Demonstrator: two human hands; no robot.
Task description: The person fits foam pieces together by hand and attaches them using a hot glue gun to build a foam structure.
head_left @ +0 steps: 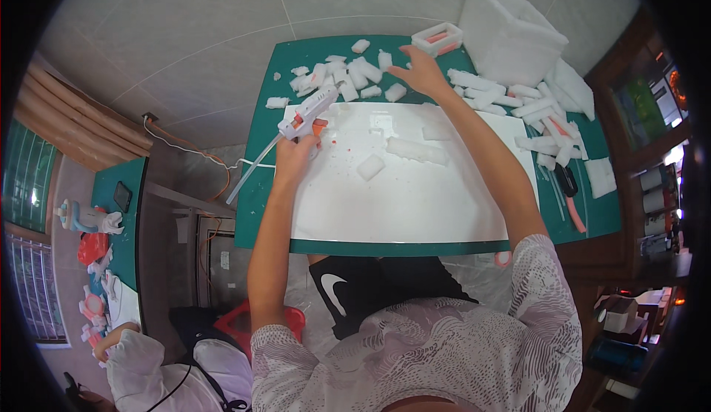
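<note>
Grey wall (178,34), tan curtain (85,119), barred window (31,286)

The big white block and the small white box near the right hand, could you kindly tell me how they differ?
The white block is far larger than the small box. The white block is chunky, while the small box is low and elongated. The white block looks plain; the small box shows pinkish orange inside. Both look like white foam.
</note>
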